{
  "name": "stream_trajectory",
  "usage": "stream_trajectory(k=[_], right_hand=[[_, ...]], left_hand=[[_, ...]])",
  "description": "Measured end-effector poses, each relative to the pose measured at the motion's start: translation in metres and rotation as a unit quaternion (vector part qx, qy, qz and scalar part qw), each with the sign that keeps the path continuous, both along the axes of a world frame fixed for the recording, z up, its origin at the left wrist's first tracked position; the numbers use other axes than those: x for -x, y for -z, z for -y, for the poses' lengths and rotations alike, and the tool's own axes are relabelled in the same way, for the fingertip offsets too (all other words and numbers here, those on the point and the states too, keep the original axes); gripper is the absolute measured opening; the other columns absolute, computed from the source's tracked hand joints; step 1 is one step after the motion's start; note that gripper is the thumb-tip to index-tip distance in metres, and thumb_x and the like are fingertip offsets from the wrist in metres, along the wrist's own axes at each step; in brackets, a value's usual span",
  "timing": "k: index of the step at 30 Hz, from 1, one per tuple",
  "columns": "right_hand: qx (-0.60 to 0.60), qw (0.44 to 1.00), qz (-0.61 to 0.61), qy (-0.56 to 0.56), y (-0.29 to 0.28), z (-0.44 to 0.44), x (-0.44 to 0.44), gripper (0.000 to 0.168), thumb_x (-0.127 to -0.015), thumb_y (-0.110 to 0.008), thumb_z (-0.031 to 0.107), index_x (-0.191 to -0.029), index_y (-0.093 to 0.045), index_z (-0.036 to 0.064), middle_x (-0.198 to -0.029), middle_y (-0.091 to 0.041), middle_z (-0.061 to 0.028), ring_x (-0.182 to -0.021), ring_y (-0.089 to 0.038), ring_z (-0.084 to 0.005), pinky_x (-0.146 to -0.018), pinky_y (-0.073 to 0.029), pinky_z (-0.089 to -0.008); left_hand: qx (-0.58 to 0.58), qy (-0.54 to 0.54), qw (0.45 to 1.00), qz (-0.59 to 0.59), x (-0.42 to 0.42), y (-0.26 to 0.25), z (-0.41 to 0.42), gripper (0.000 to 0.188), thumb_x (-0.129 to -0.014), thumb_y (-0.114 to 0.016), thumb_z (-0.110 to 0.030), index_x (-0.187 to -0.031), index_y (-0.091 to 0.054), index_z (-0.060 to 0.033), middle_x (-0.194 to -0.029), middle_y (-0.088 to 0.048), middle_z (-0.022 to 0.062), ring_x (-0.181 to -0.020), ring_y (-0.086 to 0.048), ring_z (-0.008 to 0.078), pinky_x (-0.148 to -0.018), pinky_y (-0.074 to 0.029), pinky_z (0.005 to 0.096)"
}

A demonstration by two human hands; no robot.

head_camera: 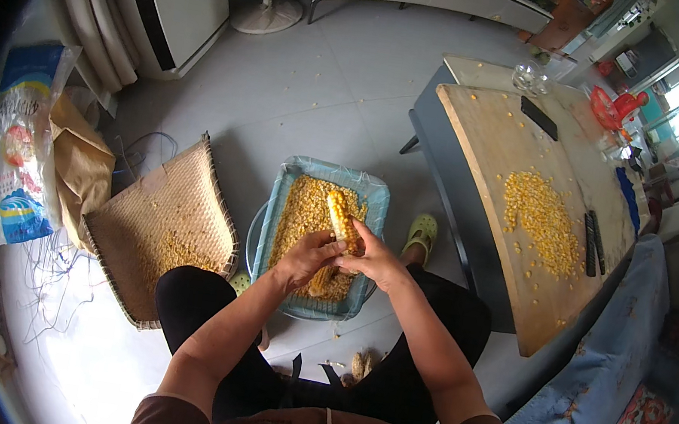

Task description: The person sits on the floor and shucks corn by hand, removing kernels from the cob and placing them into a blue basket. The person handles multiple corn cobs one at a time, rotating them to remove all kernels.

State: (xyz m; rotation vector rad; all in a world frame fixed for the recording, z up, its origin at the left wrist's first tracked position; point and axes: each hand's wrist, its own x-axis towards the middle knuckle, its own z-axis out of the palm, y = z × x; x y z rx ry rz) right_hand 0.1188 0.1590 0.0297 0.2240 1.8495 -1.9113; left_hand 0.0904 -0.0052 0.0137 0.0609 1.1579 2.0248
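Observation:
Both my hands are over a blue-green plastic basket (380,201) on the floor between my legs. An ear of corn (338,210), still bearing yellow kernels, slants up from between them. My right hand (376,263) grips its lower part from the right. From the left, my left hand (311,259) holds the same lower end, thumb against it. Loose corn kernels (296,222) fill much of the basket. Below my fingers, another cob (321,284) lies on the kernels, partly hidden by my left hand.
On the left, a woven bamboo tray (148,205) holds kernels. To the right, a wooden board (488,129) on a table bears a kernel pile (537,220), a phone (539,118) and dark rod-like tools (594,243). Bare cobs (362,365) lie on the floor near me. Wires (54,276) trail left.

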Motion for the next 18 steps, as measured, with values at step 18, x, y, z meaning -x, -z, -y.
stream_trajectory(k=[18], right_hand=[[-0.022,1.000,-0.009,0.006,-0.009,0.003,0.006,0.087,-0.070,-0.069,0.005,-0.137,-0.014,0.003,-0.126,-0.041,-0.0169,-0.098,-0.055,-0.0222,-0.078,-0.050,-0.0289]], left_hand=[[0.082,0.060,0.989,-0.110,0.016,0.017,0.009,0.024,-0.082,-0.053,-0.013,-0.099,-0.053,0.0021,-0.089,-0.054,0.0090,-0.081,-0.053,0.0148,-0.074,-0.044,0.0253]])
